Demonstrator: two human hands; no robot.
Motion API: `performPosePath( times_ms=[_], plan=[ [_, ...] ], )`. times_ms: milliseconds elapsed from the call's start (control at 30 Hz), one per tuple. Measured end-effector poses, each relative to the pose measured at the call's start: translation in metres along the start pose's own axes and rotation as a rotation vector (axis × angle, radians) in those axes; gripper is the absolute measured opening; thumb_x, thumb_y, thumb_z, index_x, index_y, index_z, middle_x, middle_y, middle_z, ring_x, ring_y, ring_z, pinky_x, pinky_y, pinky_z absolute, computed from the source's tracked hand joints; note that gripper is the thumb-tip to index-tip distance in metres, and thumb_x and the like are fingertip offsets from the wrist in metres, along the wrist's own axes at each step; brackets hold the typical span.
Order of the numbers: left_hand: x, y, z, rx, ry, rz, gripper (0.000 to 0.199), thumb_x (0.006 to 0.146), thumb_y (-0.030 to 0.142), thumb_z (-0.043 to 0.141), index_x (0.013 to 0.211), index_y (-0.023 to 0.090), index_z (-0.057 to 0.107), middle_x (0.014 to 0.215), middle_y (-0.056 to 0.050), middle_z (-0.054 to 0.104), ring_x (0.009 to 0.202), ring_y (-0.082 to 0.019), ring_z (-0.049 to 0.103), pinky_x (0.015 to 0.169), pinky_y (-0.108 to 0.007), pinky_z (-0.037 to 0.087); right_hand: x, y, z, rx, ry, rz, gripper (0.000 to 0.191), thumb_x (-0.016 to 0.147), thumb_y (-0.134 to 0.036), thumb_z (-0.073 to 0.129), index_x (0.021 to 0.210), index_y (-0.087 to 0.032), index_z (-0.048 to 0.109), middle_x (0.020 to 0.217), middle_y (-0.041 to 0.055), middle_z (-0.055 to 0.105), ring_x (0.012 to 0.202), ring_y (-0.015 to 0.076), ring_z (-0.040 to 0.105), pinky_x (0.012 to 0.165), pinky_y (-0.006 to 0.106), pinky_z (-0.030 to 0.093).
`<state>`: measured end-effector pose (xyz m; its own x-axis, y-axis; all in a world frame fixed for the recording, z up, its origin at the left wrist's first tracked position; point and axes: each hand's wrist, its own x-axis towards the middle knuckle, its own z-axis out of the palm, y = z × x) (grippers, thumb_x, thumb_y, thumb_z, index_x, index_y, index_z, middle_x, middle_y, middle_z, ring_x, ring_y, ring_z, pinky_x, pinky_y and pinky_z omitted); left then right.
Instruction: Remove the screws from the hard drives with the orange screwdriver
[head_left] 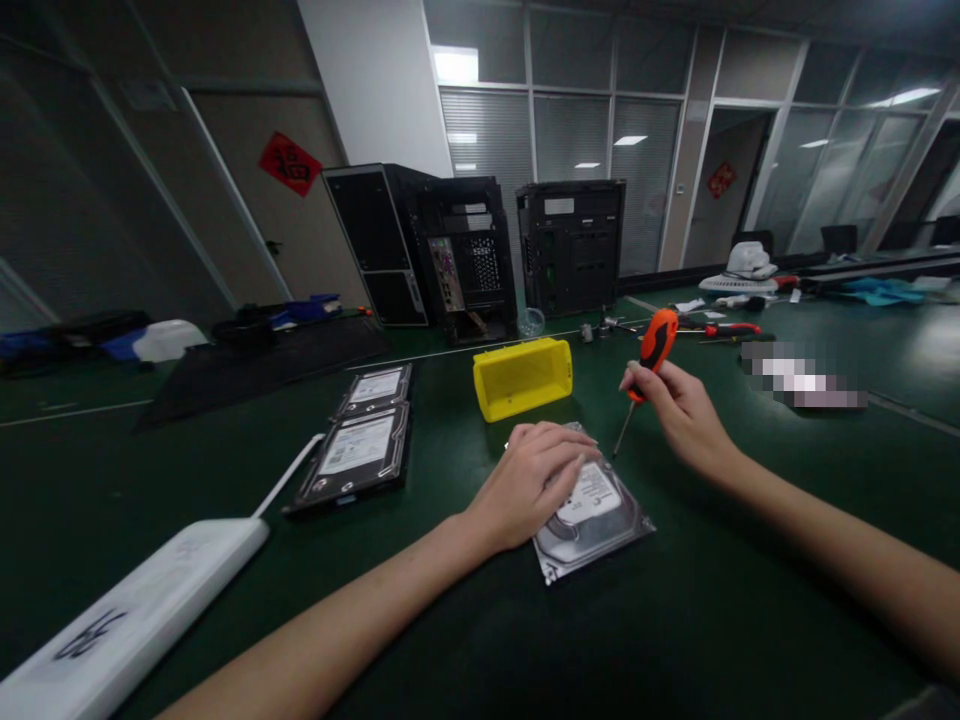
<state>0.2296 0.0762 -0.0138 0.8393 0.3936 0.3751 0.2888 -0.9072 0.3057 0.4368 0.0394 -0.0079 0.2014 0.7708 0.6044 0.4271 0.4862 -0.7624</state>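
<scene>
A silver hard drive (592, 510) with a white label lies flat on the green table (450, 640). My left hand (532, 480) rests over its upper left part, fingers stretched across the label, covering that side. To the right, my right hand (679, 405) is closed on the orange and black handle of a screwdriver (656, 350). The thin shaft points down, its tip close to the drive's upper right edge; whether it touches anything cannot be told. Behind the drive a yellow bin (523, 380) lies with its open side facing me.
Two more hard drives (356, 450) lie at the left, near a white power strip (142, 620) with its cable. Computer cases (465, 260) stand at the back. Red-handled pliers (731, 330) and small tools lie behind my right hand, with a blurred patch (802, 380) to the right.
</scene>
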Motion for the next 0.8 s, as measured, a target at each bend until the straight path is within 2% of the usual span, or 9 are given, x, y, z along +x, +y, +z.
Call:
performPosePath(
  times_ms=[600, 800],
  plan=[
    [-0.0019, 0.0022, -0.0001, 0.012, 0.027, -0.006, 0.028, 0.093, 0.019, 0.036, 0.105, 0.022, 0.062, 0.109, -0.002, 0.063, 0.103, -0.018, 0.051, 0.09, -0.036, 0.029, -0.0027, -0.0048, 0.0034, -0.053, -0.056, -0.02, 0.031, 0.086, -0.043, 0.046, 0.079, -0.017, 0.059, 0.08, 0.0042, 0.058, 0.076, 0.0167, 0.054, 0.069, 0.028, 0.041],
    [-0.0021, 0.0024, 0.0004, 0.016, 0.029, 0.0, 0.028, 0.093, 0.02, 0.036, 0.104, 0.021, 0.062, 0.107, -0.003, 0.064, 0.103, -0.018, 0.051, 0.09, -0.036, 0.029, 0.0006, -0.0024, 0.0068, -0.054, -0.068, -0.026, 0.029, 0.085, -0.043, 0.048, 0.078, -0.016, 0.058, 0.075, 0.0023, 0.056, 0.071, 0.0153, 0.053, 0.066, 0.028, 0.04]
  ],
)
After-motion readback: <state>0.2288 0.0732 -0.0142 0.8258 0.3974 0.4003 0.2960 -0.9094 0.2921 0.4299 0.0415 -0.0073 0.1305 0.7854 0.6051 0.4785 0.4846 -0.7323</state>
